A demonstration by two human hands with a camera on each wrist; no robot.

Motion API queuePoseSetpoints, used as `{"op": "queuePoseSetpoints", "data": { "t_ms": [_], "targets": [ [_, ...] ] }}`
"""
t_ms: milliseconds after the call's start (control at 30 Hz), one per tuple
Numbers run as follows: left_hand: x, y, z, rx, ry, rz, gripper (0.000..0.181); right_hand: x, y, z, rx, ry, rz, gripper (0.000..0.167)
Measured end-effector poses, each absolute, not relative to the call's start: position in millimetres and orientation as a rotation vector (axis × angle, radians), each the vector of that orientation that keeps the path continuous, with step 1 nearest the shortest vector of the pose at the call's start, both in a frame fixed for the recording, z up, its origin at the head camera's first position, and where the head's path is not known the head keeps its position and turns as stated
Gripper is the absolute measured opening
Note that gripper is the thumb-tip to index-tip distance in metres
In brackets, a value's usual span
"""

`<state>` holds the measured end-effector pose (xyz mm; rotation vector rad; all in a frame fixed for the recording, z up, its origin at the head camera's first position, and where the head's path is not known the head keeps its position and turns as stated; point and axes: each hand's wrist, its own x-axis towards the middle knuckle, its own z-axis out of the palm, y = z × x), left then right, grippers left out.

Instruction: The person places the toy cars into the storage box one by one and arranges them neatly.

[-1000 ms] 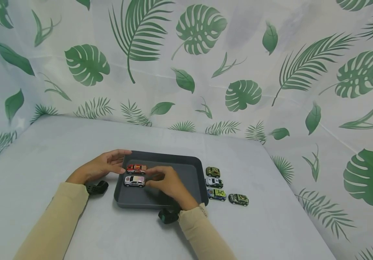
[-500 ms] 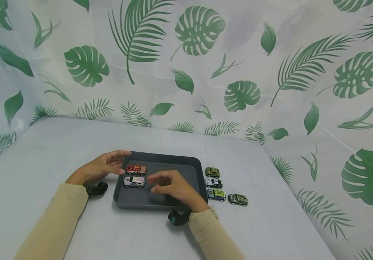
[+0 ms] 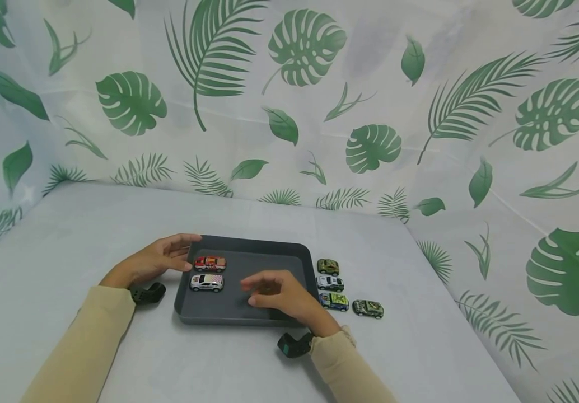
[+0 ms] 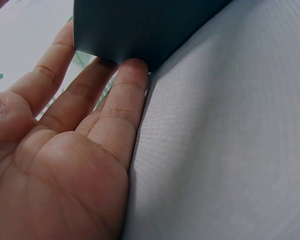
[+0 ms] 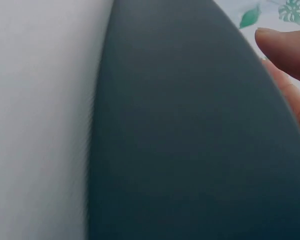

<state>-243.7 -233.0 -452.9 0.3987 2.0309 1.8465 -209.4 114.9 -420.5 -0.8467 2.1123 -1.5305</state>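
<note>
A dark grey tray [image 3: 249, 321] lies on the white table, with a red car [image 3: 210, 263] and a white car [image 3: 206, 282] side by side at its left. My left hand [image 3: 150, 262] touches the tray's left side, fingers extended; in the left wrist view the fingertips of that hand [image 4: 75, 145] meet the tray wall [image 4: 130, 30]. My right hand [image 3: 286, 296] hovers over the right half of the tray, fingers loosely bent and holding nothing. The right wrist view shows the tray's outer wall [image 5: 185, 130] hiding part of the right hand [image 5: 290, 65].
Just right of the tray stand an olive car [image 3: 328, 267], a white and dark car [image 3: 330, 283] and a blue and yellow car [image 3: 334, 301]. A camouflage car [image 3: 368, 308] is farther right. Leaf-printed cloth [image 3: 249, 112] rises behind the table.
My right hand has let go of the white car and moved right across the tray. The left hand keeps its place at the tray's side, and both cars there stay put.
</note>
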Motion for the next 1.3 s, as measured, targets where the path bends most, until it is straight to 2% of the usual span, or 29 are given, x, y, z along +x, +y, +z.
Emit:
{"op": "queuePoseSetpoints", "data": {
  "t_ms": [533, 1300],
  "targets": [
    [-242, -234, -453, 0.417, 2.022, 1.858, 0.09, -206, 135, -419, -0.861, 2.193, -1.551, 0.035],
    [-242, -233, -452, 0.418, 2.04, 1.842, 0.091, -200, 167, -411, -0.817, 2.203, -1.586, 0.04]
  ]
}}
